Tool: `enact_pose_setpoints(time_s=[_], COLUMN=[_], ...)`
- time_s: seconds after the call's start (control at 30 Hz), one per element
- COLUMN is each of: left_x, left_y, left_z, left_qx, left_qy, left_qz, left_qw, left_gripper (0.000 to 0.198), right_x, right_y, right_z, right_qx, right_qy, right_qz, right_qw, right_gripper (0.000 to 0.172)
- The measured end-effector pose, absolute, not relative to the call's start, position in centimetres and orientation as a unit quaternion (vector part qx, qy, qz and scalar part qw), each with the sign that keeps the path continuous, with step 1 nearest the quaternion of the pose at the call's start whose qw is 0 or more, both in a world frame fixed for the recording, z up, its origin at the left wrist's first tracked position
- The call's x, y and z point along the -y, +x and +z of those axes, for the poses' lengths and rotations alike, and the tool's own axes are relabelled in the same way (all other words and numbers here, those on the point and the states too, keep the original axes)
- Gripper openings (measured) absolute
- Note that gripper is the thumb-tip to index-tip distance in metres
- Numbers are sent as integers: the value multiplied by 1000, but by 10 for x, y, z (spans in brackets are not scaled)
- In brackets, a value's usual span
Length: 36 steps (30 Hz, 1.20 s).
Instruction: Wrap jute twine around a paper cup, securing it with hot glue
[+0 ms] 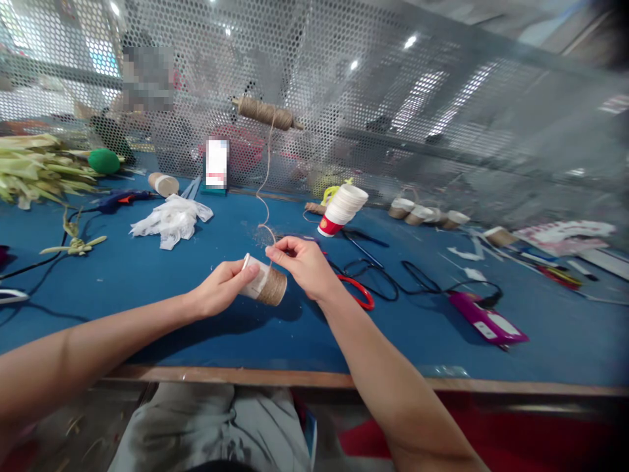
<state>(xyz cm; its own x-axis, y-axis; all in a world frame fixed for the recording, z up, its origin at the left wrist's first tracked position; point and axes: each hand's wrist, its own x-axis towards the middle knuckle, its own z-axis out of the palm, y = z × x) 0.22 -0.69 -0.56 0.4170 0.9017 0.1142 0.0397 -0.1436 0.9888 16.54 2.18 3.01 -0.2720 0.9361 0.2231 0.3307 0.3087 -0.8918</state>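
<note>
My left hand [223, 287] is closed around the rim end of a white paper cup [256, 280], tilted on its side above the table. Brown twine [273, 286] is wound around the base half of that cup. Close to the cup, my right hand [301, 263] pinches the loose strand of twine [266, 208]. The strand runs up to a twine spool [265, 113] mounted on a rod at the perforated metal panel. Part of the cup's rim is hidden by my left fingers.
A stack of paper cups [344, 208] leans behind my right hand. Red-handled scissors [361, 294] and a purple power strip [484, 319] with black cables lie to the right. Crumpled white plastic [171, 219], a glue gun [122, 200] and pale husks [42, 169] are at left. Several twine-wrapped cups [420, 214] stand along the back.
</note>
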Motion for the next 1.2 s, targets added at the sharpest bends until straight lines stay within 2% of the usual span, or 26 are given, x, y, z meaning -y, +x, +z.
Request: enact_pose_setpoints(time_s=[0.6,0.73,0.9,1.0,1.2], left_x=[9,8,3,0,0], left_y=[-1,3,10,10,10], left_z=[-9,-7,0,3,7], left_qx=[-360,-353,-372,-377,-338], left_qy=[642,589,423,358,364], left_qz=[417,431,485,510,528], left_qw=[533,585,669,685,689], left_gripper=[45,45,35,29,29], right_x=[-18,-23,-31,-29,-18], right_y=[161,162,167,171,169], right_z=[31,27,24,27,30], right_qx=[676,671,650,666,752], right_qy=[-465,-469,-500,-486,-442], right_qz=[428,441,419,424,367], right_qw=[380,367,390,375,324], right_gripper=[27,29,31,37,47])
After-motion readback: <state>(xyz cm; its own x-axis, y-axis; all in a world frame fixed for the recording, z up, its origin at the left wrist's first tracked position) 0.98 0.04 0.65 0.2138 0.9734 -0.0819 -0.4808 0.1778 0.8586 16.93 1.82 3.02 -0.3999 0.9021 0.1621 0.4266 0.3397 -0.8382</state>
